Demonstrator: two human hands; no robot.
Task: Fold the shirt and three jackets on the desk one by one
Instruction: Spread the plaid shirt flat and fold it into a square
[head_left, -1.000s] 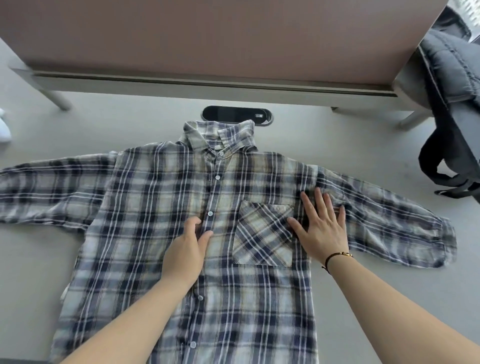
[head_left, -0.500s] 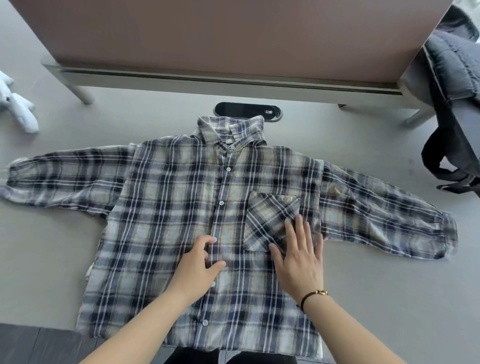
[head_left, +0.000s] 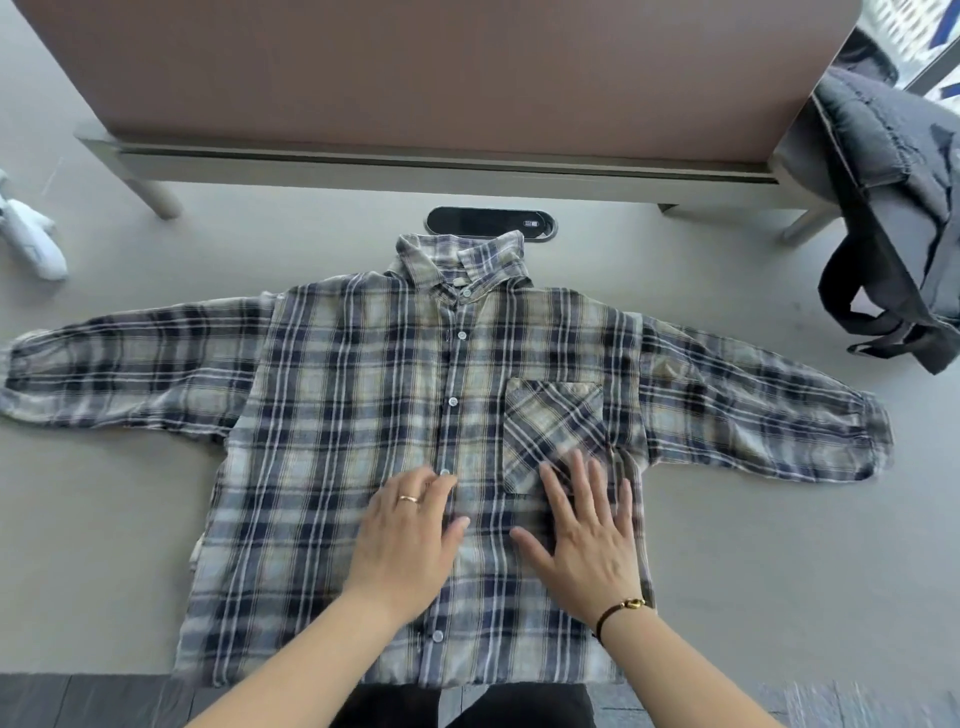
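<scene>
A plaid shirt (head_left: 395, 415) is spread face up, buttoned, on a pale grey desk (head_left: 779, 545), with its collar toward the far edge and its hem drawn level with the near edge. Both sleeves are laid out sideways, the one cuff reaching close to the left edge of the view, the other lying toward the right side of the desk. The left hand (head_left: 410, 540) is laid flat on the button placket in the lower middle of the shirt, fingers released and straight, a ring being worn on one finger. The right hand (head_left: 587, 540) is pressed flat just beside it, fingers spread and released, the fingertips resting on the lower corner of the chest pocket (head_left: 553, 421); a dark bracelet is worn on that wrist. Nothing is grasped by either hand.

Just beyond the collar, a black oval cable port (head_left: 491, 224) is set into the desk. Along the far edge a brown partition panel (head_left: 441, 67) is carried on a grey frame with angled legs. At the far right corner a dark grey jacket (head_left: 883, 171) is heaped, a black strap hanging from it onto the desk. Near the left edge a white object (head_left: 31, 239) is seen, too partial to be identified. Below the near edge, dark floor planks are visible.
</scene>
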